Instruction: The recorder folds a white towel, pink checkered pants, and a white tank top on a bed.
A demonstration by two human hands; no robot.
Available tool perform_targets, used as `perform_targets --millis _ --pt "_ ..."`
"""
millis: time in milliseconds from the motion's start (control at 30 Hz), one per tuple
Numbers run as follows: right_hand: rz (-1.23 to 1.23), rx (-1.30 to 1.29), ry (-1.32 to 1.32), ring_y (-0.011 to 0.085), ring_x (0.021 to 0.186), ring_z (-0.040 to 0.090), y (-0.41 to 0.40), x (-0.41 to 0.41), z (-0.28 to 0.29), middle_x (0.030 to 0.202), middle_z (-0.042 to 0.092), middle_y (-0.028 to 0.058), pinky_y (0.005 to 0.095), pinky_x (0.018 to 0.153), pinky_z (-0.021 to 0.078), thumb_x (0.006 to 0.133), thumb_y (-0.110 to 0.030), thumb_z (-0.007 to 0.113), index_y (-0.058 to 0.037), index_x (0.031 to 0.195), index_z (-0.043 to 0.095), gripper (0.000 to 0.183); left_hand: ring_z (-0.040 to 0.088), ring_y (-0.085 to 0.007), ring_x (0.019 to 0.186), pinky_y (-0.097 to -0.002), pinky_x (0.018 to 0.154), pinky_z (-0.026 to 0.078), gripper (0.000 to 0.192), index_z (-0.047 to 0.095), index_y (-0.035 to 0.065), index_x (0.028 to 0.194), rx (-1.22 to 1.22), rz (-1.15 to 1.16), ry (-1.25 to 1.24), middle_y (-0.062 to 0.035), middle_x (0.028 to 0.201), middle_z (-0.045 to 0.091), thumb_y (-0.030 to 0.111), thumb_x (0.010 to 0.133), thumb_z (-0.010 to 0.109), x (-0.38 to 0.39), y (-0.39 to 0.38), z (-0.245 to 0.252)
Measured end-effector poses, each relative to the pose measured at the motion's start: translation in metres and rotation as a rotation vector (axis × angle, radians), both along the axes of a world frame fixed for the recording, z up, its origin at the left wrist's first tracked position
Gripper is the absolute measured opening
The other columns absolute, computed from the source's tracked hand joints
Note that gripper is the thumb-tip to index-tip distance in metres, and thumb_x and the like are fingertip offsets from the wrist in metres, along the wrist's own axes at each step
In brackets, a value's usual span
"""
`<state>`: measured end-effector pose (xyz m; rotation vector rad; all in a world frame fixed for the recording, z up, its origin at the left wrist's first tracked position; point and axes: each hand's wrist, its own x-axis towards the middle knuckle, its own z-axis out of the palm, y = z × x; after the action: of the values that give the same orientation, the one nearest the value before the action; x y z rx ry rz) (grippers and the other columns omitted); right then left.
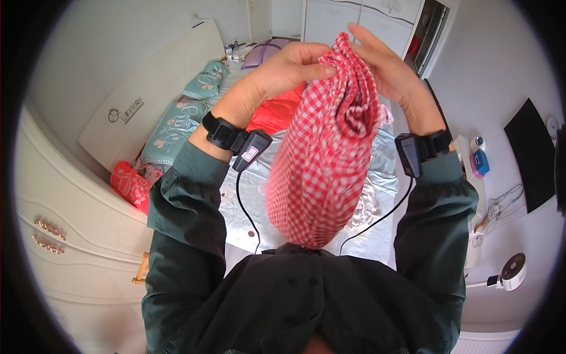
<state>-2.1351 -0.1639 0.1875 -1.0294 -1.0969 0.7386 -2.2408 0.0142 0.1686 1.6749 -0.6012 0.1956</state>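
Observation:
A red and white checked cloth item (pixel 318 163) with a gathered, ruffled edge hangs between my raised hands, close to the camera. My left hand (pixel 303 66) pinches the gathered edge between thumb and fingers at the upper left. On the other side, my right hand (pixel 382 62) is against the ruffled edge, its thumb or finger raised; its other fingers are partly hidden behind the cloth. Both wrists carry black strapped devices with cables.
Below lies a bed with a pale sheet (pixel 243 199), a red cloth (pixel 276 110), green pillows (pixel 170 132) and a shiny pale fabric (pixel 367 203). A cream wardrobe (pixel 88 212) stands at left. At right are a white fan (pixel 514 272) and a desk with cables.

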Motion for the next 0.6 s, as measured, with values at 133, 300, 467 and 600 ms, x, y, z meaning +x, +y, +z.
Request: perform_targets --millis 133,300,467,600 --pt "-0.105 -0.315 -0.018 0.0184 0.083 0.06 -0.005 -0.004 0.012 0.102 0.058 0.015 0.0275 0.076 0.0481 0.076 -0.048 0.059 0.0054 0.116 0.042 0.069 0.056 -0.0077 0.083 -0.0212 0.075 0.045 0.025 0.056 -0.0002 0.106 0.076 0.219 -0.033 -0.0034 0.094 0.062 0.012 0.084 0.055 0.0 0.007 -0.006" --pt "-0.295 -0.361 -0.569 0.0189 0.082 0.062 -0.005 -0.038 0.016 0.092 0.062 0.0147 0.0293 0.07 0.0512 0.074 -0.032 0.066 0.0033 0.109 0.049 0.052 0.057 -0.0068 0.076 -0.0208 0.07 0.045 0.022 0.06 0.0008 0.1 0.169 0.328 -0.134 -0.0024 0.087 0.062 0.015 0.084 0.057 0.005 -0.001 -0.003" --pt "-0.184 -0.527 -0.62 0.0182 0.078 0.063 -0.006 -0.012 0.024 0.093 0.063 0.0113 0.0263 0.069 0.0509 0.079 -0.018 0.06 -0.0001 0.101 0.056 0.028 0.057 -0.0157 0.073 -0.0266 0.069 0.047 0.015 0.055 -0.0004 0.092 0.08 0.181 -0.204 -0.0066 0.078 0.06 0.012 0.084 0.054 -0.003 -0.005 -0.007" --pt "-0.195 -0.581 -0.886 0.0071 0.071 0.054 -0.006 -0.037 0.065 0.08 0.062 -0.0014 0.022 0.065 0.0447 0.08 -0.001 0.055 0.0009 0.091 0.061 0.013 0.044 -0.0229 0.106 -0.0321 0.089 0.036 0.047 0.061 0.0083 0.1 0.479 0.631 -0.797 -0.0089 0.113 0.049 0.028 0.06 0.077 -0.005 -0.001 -0.032"
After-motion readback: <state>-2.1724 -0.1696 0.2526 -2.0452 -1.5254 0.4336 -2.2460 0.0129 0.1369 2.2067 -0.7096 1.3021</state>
